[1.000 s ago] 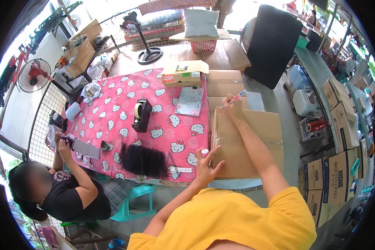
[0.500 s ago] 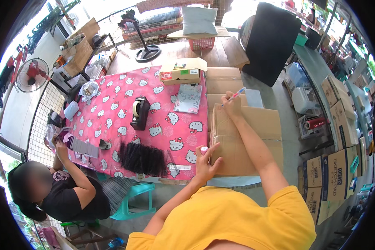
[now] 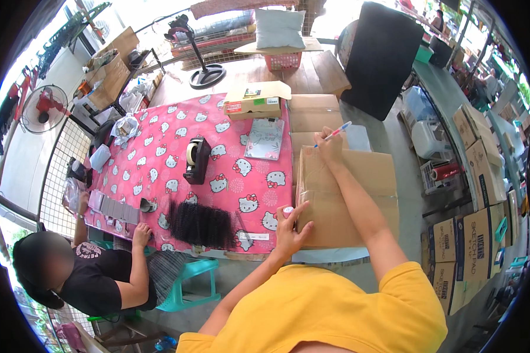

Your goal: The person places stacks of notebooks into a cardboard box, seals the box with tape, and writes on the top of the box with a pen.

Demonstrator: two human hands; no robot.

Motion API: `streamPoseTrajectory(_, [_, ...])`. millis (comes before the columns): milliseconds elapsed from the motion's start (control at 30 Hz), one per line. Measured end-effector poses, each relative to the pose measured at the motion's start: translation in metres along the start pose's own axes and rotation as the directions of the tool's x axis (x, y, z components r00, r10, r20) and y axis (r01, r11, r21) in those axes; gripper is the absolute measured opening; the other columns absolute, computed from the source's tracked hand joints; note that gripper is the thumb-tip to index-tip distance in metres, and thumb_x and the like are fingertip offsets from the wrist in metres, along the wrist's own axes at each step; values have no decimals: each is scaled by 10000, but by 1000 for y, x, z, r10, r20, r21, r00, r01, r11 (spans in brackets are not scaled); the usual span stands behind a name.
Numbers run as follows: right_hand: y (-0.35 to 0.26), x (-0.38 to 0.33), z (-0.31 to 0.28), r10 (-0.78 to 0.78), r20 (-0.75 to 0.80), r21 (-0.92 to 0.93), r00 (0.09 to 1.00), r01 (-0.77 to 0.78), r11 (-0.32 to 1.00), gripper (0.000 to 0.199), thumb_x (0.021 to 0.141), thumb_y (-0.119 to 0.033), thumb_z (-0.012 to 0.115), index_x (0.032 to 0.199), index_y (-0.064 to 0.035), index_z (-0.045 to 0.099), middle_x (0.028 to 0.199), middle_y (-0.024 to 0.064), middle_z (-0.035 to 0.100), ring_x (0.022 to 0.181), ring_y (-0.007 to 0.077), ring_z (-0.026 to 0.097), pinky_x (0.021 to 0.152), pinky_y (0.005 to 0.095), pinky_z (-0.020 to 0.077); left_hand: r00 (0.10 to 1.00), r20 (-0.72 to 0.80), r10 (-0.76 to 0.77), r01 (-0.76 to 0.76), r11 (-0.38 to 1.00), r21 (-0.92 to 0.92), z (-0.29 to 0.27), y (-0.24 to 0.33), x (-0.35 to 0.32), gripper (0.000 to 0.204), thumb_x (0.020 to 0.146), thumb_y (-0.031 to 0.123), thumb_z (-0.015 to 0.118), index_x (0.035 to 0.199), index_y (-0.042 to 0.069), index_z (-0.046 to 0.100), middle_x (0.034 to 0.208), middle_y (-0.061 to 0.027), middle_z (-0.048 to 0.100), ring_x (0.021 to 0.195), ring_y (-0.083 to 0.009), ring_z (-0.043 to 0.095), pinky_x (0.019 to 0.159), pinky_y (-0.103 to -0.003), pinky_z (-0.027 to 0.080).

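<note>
A large brown cardboard box (image 3: 359, 194) lies flat at the table's right end. My right hand (image 3: 328, 145) rests on its far left corner and grips a blue and white pen (image 3: 337, 132), tip down on the cardboard. My left hand (image 3: 288, 226) presses against the box's near left edge with fingers spread; a small white cap (image 3: 288, 210) shows at its fingertips. Whether the hand pinches the cap I cannot tell.
A pink patterned tablecloth (image 3: 159, 153) carries a black tape dispenser (image 3: 195, 160), a black bundle of lashes or fibres (image 3: 203, 223), a booklet (image 3: 264, 139) and a small carton (image 3: 254, 100). A seated person in black (image 3: 94, 276) works at the left corner. Stacked cartons (image 3: 471, 247) stand right.
My right hand with the pen has shifted slightly on the box's far corner. My left hand stays on the near edge. The seated person's hands moved a little.
</note>
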State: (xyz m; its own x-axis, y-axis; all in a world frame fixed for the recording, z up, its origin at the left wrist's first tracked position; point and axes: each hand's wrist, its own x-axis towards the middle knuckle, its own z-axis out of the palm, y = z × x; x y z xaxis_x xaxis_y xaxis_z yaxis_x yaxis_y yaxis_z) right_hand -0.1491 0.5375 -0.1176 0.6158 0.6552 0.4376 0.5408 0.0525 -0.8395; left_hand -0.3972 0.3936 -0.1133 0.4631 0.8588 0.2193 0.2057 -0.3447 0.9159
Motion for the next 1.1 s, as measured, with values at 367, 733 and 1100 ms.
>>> streamPoseTrajectory(367, [1, 5, 1, -105, -11, -184, 994, 101, 978, 356, 757, -218, 700, 606, -22, 444, 540, 101, 475, 530, 210, 454, 527, 392, 371, 994, -64, 94, -80, 978, 195, -12, 6, -1, 530, 745, 216, 740, 1247, 155, 583, 1077, -158, 443, 849, -224, 490, 759, -347, 456])
streamPoseTrajectory(733, [10, 6, 2, -215, 54, -121, 975, 221, 968, 394, 789, -194, 706, 586, -31, 411, 513, 39, 399, 511, 135, 365, 492, 344, 326, 410, 172, 896, -599, 407, -689, -74, 266, -17, 299, 704, 254, 750, 940, 81, 689, 952, -193, 538, 996, -335, 504, 828, -401, 424])
streamPoseTrajectory(1100, [12, 6, 4, -178, 96, -137, 979, 190, 972, 420, 800, -179, 690, 576, -35, 366, 512, 18, 383, 500, 106, 339, 478, 323, 315, 207, 41, 977, -588, 158, -793, -39, 299, -35, 249, 792, 270, 692, 813, 23, 669, 870, -227, 483, 841, -399, 485, 710, -447, 392])
